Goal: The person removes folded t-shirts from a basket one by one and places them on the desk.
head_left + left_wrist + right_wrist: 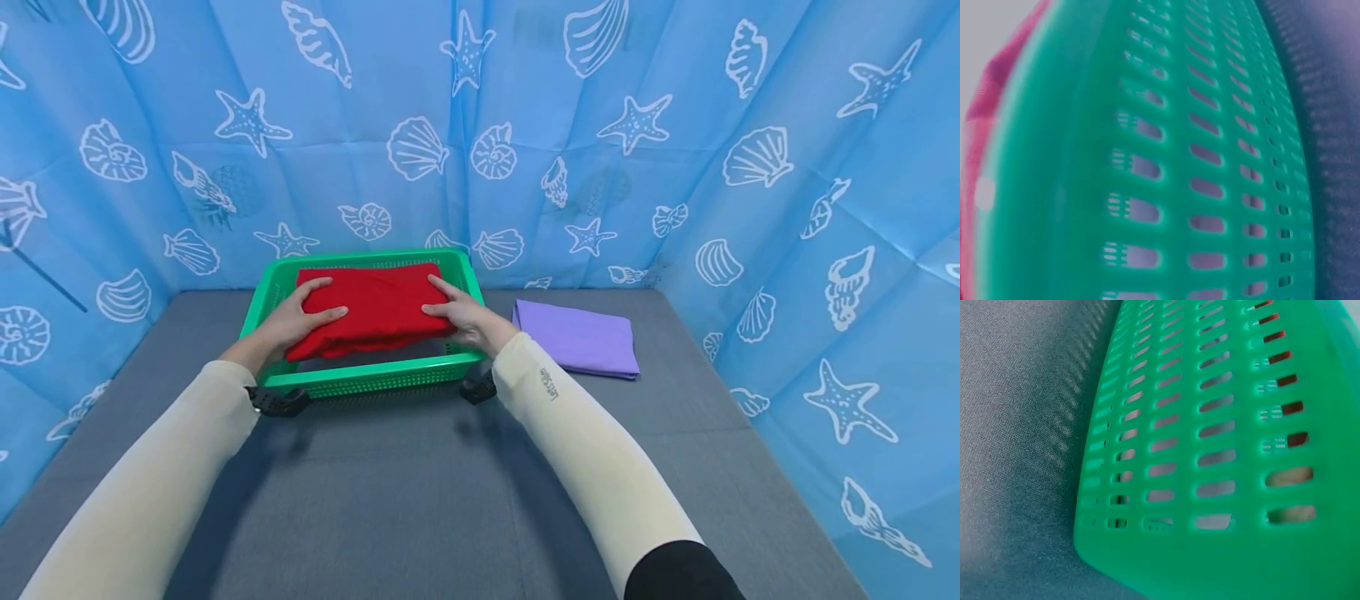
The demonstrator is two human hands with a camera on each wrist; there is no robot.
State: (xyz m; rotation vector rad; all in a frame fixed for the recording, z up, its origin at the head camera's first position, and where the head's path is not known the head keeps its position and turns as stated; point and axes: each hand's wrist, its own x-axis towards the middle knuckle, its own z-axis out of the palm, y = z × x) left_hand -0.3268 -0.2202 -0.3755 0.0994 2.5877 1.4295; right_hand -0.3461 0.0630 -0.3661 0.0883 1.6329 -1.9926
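Cloth, red and softly creased (371, 304), lay as a thick, folded, roughly rectangular bundle within the rim of a green basket (367, 379); its front edge was uneven and rumpled, its top fairly smooth, and whether its underside met the basket floor could not be told. The left hand (287, 322) held the bundle's left end, thumb and a finger spread apart over the red fabric; the right hand (472, 321) held the opposite end in a similar grip, its other fingers mostly hidden.

The basket looked like moulded plastic, a shallow rectangle with rounded corners and a broad, smooth lip; in both wrist views its walls showed rows of rounded slots, with red showing beside the rim at the left and through the upper slots at the right.

Just right of the basket, a lilac cloth (577, 337) lay folded into a flat, neat rectangle on the worktop (405, 492), whose grey covering had a fine woven texture; pale, close-fitting sleeves (600, 450) covered the forearms, with small black devices (281, 402) at the wrists; behind hung a blue, gently pleated curtain (442, 108), printed with white outlined shells and starfish.
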